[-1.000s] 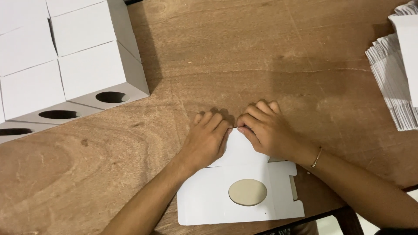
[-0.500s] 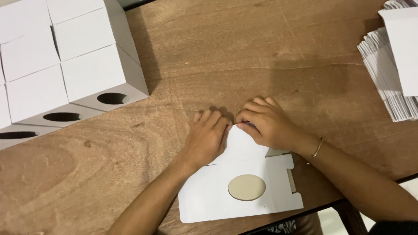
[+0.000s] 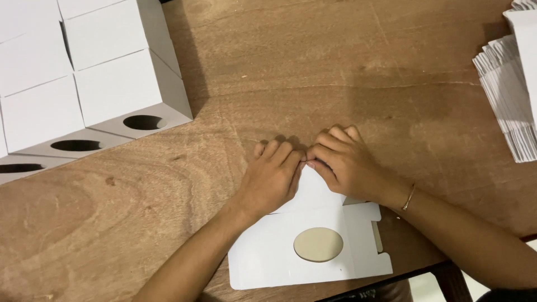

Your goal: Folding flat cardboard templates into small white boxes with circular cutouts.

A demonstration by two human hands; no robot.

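the flat white die-cut cardboard box blank with an oval window (image 3: 302, 254) lies at the lower middle of the frame on the brown wooden table (image 3: 313, 67), its near edge just beside the table's front edge. the left hand (image 3: 274, 178) and the right hand (image 3: 345, 162) press side by side on the blank's far flap, fingertips meeting; each grip looks closed down on the card, fingers curled and pinching the fold, though whether the flap is nipped between finger and thumb is hidden under the hands. to crease well, it seems best to keep both hands low and even along the fold line, press outward from the middle, and hold the sheet from sliding toward the front edge, where little table is left. a thin bangle (image 3: 409, 197) circles the right wrist. the widest open room is the bare wood in the upper middle, beyond the fingertips. in the upper left stand folded white cardboard boxes with oval holes (image 3: 120, 92), well apart; at the right edge lies a stack of flat white cardboard blanks (image 3: 509, 95), also well apart.
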